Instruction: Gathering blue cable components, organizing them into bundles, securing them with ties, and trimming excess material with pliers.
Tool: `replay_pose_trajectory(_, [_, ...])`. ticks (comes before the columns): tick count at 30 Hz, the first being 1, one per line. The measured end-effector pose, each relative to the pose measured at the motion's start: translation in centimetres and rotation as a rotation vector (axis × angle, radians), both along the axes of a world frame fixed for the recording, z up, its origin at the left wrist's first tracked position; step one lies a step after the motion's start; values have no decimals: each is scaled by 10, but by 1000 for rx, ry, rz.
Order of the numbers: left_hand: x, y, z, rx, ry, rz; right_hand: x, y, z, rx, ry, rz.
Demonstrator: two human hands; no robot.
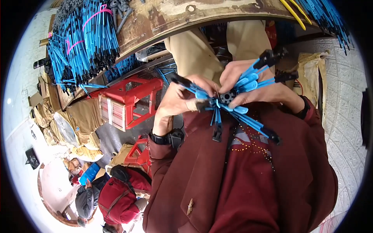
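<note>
In front of my chest I hold a small round black hub point(227, 98) with slots around its rim. Blue rods point(250, 122) fan out from it, with flat light-blue loops near the hub and black clip-like tips point(271, 136) at their outer ends. My left hand point(179, 100) is closed around the rods at the hub's left side, thumb and fingers close to the centre. My right hand point(254, 92) grips the hub's right side, its thumb pressed near the hub's lower edge and rods rising between its fingers. A thin pale strand stands up between both hands.
A worn wooden bench point(163, 15) crosses the top, bearing bundles of blue rods point(91, 39) tied with pink bands, dark grey parts point(121, 9) and yellow-handled pliers point(294, 13). Red plastic stools point(149, 93) stand at left. Two people point(120, 200) are at lower left; a white wall point(344, 105) is at right.
</note>
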State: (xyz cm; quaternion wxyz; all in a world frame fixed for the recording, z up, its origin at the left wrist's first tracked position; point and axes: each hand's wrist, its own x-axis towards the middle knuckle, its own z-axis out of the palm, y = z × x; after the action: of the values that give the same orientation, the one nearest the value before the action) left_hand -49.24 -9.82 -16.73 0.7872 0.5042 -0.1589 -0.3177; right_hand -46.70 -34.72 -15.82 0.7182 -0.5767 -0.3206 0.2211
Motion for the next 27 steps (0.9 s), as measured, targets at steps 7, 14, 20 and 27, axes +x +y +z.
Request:
replay_pose_trajectory(7, [-16,4,7,222,121,118,0,11,-3,22,-17,45])
replay_pose_trajectory(14, [-20,0,8,198,-128,33,-7,4,3,14,-53,79])
replay_pose_trajectory(20, [-35,-10,26,241,-44,147,-14,5,1,56,-77,90])
replay_pose_trajectory(27, [-33,-8,15,298,-196,164,-11,8,0,88,-128,152])
